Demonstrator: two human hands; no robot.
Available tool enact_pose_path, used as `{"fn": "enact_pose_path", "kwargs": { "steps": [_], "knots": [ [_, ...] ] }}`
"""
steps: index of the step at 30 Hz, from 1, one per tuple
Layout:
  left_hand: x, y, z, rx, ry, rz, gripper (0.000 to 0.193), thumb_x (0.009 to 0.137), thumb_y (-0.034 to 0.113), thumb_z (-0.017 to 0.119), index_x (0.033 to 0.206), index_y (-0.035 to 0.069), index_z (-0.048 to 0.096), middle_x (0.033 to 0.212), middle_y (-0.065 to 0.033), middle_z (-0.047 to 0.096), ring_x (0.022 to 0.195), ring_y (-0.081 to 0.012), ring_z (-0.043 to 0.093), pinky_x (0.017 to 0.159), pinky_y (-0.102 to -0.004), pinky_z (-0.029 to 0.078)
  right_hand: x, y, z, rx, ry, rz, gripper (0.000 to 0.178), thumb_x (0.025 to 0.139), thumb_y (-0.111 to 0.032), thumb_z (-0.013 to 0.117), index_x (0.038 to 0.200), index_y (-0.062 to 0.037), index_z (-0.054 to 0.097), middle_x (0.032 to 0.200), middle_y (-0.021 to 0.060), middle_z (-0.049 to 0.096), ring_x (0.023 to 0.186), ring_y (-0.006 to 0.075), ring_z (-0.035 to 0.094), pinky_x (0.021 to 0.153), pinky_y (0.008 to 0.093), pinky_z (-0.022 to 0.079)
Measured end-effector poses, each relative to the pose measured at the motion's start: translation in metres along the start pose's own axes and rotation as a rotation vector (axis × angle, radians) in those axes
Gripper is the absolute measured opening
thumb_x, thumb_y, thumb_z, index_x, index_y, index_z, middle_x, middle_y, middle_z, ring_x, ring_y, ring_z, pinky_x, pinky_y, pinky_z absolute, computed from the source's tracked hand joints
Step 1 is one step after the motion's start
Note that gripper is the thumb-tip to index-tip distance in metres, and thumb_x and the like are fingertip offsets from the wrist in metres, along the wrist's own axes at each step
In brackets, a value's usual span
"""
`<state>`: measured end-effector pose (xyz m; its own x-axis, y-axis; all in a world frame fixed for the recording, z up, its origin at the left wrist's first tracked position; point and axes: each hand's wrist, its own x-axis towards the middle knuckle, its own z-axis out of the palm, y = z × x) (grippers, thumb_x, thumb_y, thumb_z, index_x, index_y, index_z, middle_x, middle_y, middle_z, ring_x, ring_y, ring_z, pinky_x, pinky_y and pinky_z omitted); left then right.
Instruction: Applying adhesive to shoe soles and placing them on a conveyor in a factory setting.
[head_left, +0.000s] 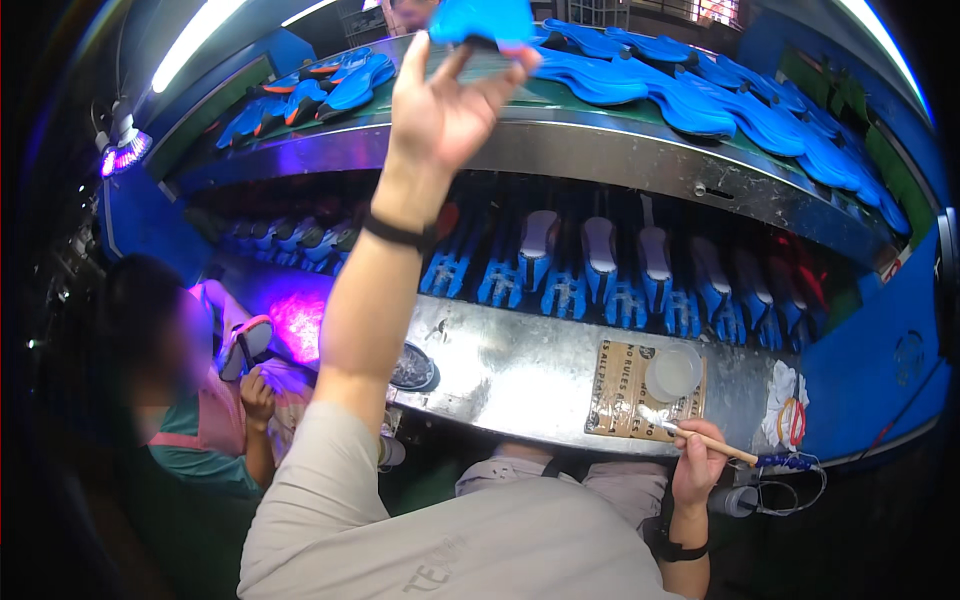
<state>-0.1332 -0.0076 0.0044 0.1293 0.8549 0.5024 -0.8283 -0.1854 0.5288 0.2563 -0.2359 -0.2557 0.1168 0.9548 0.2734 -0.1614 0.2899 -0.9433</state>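
Note:
My left arm reaches far up to the upper shelf. There my left hand (440, 115) has its fingertips on the edge of a blue shoe sole (485, 18), gripping it; part of the sole runs out at the top of the picture. Low on the right, my right hand (697, 465) is closed round the wooden handle of a brush (735, 450). The brush's pale tip points left, over the front edge of a printed brown cardboard sheet (618, 405). On that sheet stands a round translucent tub (674, 373) with whitish liquid in it.
Blue soles (700, 105) lie in rows on the upper shelf (600, 140). Beneath it, shoe parts stand on blue racks (625, 305). A dark round dish (412, 367) is on the metal bench (500, 365). At left a co-worker holds a shoe (248, 340). A white cloth (783, 395) lies right.

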Motion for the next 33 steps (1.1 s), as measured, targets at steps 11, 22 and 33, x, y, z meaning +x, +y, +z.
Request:
{"fn": "enact_pose_path", "kwargs": {
  "steps": [11, 22, 33],
  "knots": [
    [-0.026, 0.111, -0.096, 0.982, 0.722, 0.231, 0.092, 0.096, 0.029, 0.067, 0.158, 0.001, 0.005, 0.123, -0.041, 0.053, 0.097, -0.0434, 0.069, 0.077, -0.043, 0.061, -0.006, 0.0, -0.009, -0.035, 0.006, 0.08, 0.019, 0.095, -0.009, 0.056, 0.105, 0.0037, 0.067, 0.093, 0.0061, 0.062, 0.081, 0.0101, 0.056, 0.076, 0.0235, 0.045],
    [-0.044, 0.138, -0.103, 1.57, 0.745, 0.188, 0.036, 0.095, 0.027, 0.069, 0.102, -0.007, 0.06, 0.092, -0.0222, 0.072, 0.079, -0.0288, 0.074, 0.069, -0.0334, 0.06, 0.026, -0.017, -0.002, -0.288, -0.068, -0.006, 0.017, 0.094, -0.005, 0.058, 0.105, 0.0022, 0.069, 0.095, 0.0078, 0.065, 0.083, 0.0136, 0.059, 0.075, 0.0278, 0.047],
    [-0.16, 0.068, -0.02, 2.464, 0.962, 0.964, 0.037, 0.084, 0.028, 0.082, 0.07, 0.007, 0.056, 0.059, -0.003, 0.058, 0.051, -0.0201, 0.057, 0.052, -0.0355, 0.048, 0.089, -0.005, -0.021, -0.911, -0.065, -0.125, 0.013, 0.089, -0.014, 0.064, 0.089, -0.0028, 0.069, 0.083, 0.0159, 0.068, 0.071, 0.0304, 0.066, 0.066, 0.0388, 0.052]
  ]
}}
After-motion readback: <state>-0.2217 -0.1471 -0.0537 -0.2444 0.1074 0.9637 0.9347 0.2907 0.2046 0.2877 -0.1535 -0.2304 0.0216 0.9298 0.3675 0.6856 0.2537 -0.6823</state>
